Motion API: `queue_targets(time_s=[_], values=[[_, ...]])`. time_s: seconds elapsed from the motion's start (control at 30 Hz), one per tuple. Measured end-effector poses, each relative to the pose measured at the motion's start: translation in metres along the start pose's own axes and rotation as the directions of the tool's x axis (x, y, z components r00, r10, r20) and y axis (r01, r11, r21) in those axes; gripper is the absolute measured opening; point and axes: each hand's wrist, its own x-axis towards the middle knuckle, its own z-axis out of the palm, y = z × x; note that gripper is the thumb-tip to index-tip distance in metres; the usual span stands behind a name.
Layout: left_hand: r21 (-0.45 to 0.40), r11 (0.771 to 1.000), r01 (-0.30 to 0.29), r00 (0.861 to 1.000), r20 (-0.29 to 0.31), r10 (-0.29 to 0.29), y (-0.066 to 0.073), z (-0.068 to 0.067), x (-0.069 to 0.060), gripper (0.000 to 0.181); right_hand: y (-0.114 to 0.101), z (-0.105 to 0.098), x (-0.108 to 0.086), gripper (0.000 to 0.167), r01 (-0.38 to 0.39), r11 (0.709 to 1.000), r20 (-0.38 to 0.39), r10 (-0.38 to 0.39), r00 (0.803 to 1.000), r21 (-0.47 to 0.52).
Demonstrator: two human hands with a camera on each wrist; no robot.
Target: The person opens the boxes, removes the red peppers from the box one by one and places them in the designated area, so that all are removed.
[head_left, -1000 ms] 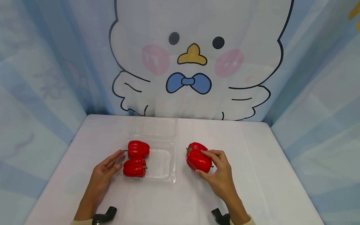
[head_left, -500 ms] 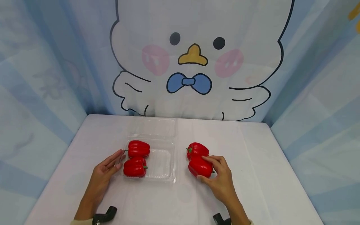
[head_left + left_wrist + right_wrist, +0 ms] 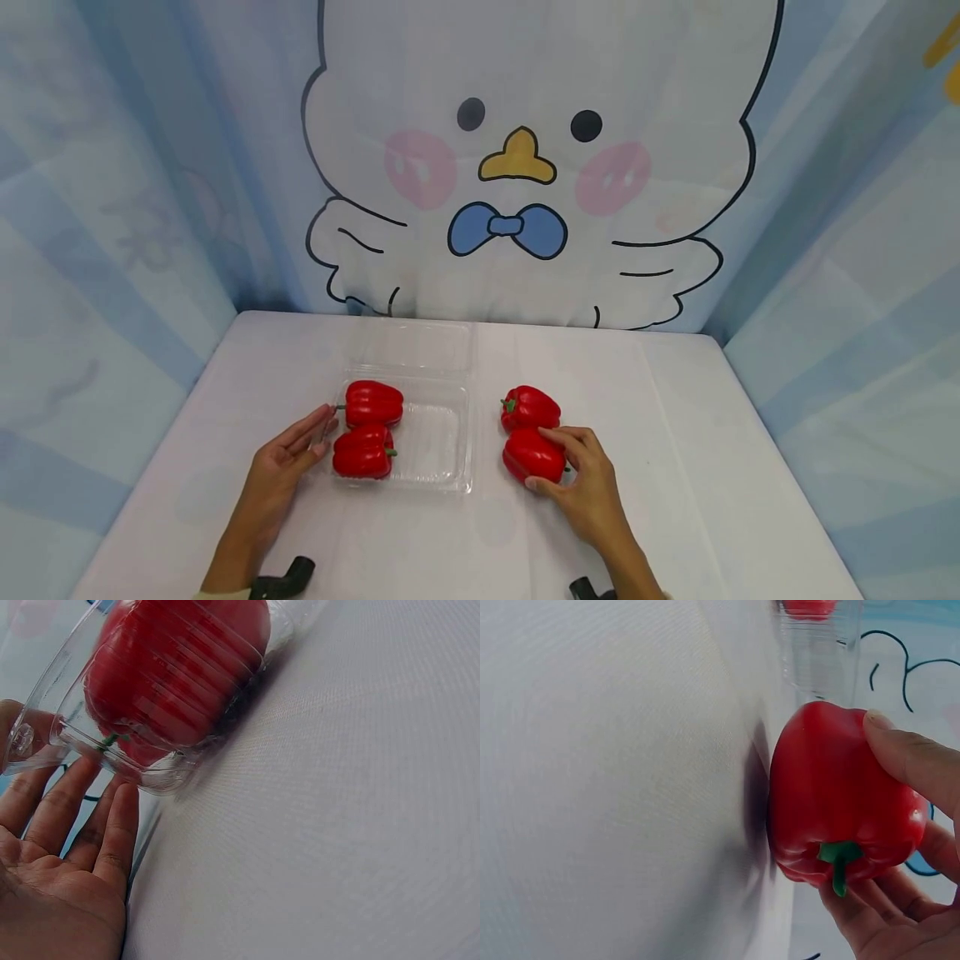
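Note:
A clear plastic clamshell container (image 3: 431, 446) lies with its lid folded back. Two red bell peppers, a rear one (image 3: 373, 404) and a front one (image 3: 363, 452), sit in its left half. My left hand (image 3: 288, 454) holds the container's left rim, with fingers on the outer side and the thumb showing through the plastic in the left wrist view. My right hand (image 3: 588, 479) grips another red bell pepper (image 3: 840, 787) between thumb and fingers, low over the table; whether it touches is unclear. Just behind it lies one more red bell pepper (image 3: 531, 407), green stem leftward.
The container's transparent lid (image 3: 408, 344) reaches back toward the rear curtain (image 3: 517, 279), which carries a cartoon chick. Blue and white curtains also stand on both sides of the white table (image 3: 675, 467). A black wrist mount (image 3: 285, 577) sits on the left forearm.
My right hand has drawn the gripped pepper toward me, away from the one behind it, which now shows more fully. The left hand stays at the container; the head view has tilted up slightly.

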Motion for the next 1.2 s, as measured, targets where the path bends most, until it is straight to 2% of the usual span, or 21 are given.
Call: queue_targets(time_s=[0.57,0.73,0.9,1.03,1.2], values=[[-0.002,1.0,-0.023,1.0,0.006,0.023,-0.002,-0.002,0.001,0.066,-0.004,0.0,-0.002,0.074,-0.021,0.998,0.019,0.022,1.0,-0.058],[-0.005,1.0,-0.022,1.0,0.004,0.022,-0.002,-0.001,0.0,0.064,-0.012,-0.002,-0.004,0.073,0.029,0.998,-0.002,-0.029,1.0,-0.055],[-0.012,1.0,-0.013,1.0,-0.001,0.013,-0.001,-0.001,-0.001,0.064,-0.027,-0.002,-0.003,0.072,0.112,0.993,-0.054,-0.114,0.992,-0.039],[-0.01,1.0,-0.011,1.0,-0.004,0.011,-0.001,-0.001,-0.001,0.064,-0.041,0.001,0.001,0.071,0.169,0.986,-0.078,-0.167,0.983,0.015],[-0.01,1.0,-0.013,1.0,-0.005,0.013,-0.001,0.0,0.0,0.063,-0.058,0.006,0.005,0.072,0.198,0.977,-0.064,-0.193,0.979,0.082]])
